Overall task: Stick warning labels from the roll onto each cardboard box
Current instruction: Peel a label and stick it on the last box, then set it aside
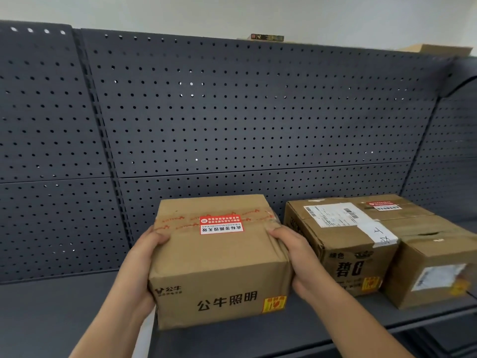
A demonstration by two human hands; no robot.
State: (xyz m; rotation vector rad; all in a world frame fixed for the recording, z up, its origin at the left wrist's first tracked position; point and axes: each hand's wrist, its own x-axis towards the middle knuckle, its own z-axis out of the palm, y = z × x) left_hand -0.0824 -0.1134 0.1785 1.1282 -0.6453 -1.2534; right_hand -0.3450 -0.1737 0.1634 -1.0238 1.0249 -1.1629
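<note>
Landmark: centre box (219, 275), plain brown corrugated card, squarish, on the dark metal shelf (64, 306). Can't tell if it rests there or is just lifted.

- L hand (152, 257) clamps its left side and R hand (294, 257) its right side. Thumbs hook over the top edge, fingers wrap the walls. Neither hand holds anything else.
- Warning label (221, 224), glossy red/white rectangle, sits on top of the centre box, long axis left-right along the printed tape (180, 220) seam. It looks flat and fully stuck.
- 2nd box (343, 244) is just right of the centre box, with a gap between. It is creased card and carries its own red/white label (384, 205) at the far right of its top.
- 3rd box (433, 270) is further right, touching the 2nd. No red label on its visible faces.
- Roll: not in view.
- Pegboard (232, 112) stands behind the centre box: dark perforated sheet.

Judgement: centre box done. The 3rd box likely comes next, and your R hand is nearer. You need the roll first.
</note>
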